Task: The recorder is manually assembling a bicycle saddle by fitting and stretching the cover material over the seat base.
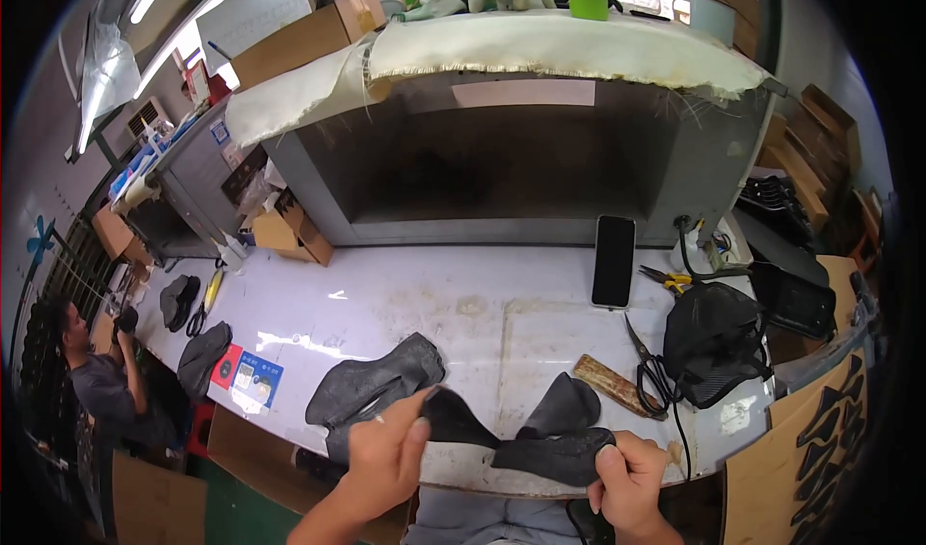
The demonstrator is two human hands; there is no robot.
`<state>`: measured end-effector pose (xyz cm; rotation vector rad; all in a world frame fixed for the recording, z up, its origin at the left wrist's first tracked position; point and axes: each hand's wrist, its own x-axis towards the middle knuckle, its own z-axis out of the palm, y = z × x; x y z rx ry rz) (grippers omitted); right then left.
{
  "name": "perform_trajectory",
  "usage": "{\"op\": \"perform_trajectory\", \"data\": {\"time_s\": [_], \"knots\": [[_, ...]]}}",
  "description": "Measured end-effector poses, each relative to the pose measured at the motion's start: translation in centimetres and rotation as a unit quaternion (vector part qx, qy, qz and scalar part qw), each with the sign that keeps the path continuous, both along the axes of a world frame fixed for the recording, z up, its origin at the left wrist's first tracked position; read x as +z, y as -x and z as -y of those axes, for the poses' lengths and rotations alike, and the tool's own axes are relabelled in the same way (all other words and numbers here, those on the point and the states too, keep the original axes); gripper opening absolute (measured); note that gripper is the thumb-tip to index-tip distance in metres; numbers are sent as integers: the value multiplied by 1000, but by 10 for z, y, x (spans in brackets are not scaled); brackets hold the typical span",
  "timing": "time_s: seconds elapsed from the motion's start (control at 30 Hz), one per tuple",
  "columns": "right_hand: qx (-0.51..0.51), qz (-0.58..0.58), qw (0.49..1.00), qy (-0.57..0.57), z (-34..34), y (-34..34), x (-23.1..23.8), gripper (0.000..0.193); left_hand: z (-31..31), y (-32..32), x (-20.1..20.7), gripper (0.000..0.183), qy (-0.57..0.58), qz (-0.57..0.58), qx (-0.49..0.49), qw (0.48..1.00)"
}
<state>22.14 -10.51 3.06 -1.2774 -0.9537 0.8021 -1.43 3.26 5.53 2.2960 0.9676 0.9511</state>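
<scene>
Near the table's front edge, my left hand [388, 449] pinches the end of a limp black leather-like piece [453, 420]. My right hand [629, 477] is closed on the right end of a similar dark piece [555, 456]. The two parts meet at a narrow spot between my hands; whether they are one piece, I cannot tell. Just behind them lies another dark grey curved piece [564, 405]. Left of my left hand rest larger dark grey pieces [376, 381], overlapping on the white tabletop [463, 299].
Black-handled scissors [656, 381], a worn wooden block [617, 386], a phone [613, 260], yellow-handled pliers [670, 280] and a black mesh item [714, 342] are on the right. A grey open-fronted box [511, 231] stands behind. Another person [111, 381] works at far left.
</scene>
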Motion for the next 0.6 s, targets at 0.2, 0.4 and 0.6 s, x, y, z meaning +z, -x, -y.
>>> {"op": "perform_trajectory", "data": {"time_s": [0.2, 0.4, 0.6], "knots": [[61, -278, 959, 17, -8, 0, -12, 35, 25, 15, -14, 38, 211, 309, -14, 927], [230, -338, 889, -205, -3, -6, -52, 53, 37, 10, -40, 49, 130, 367, -66, 919], [344, -512, 786, 42, -26, -13, -61, 55, 38, 2, -15, 58, 464, 380, -118, 791]]}}
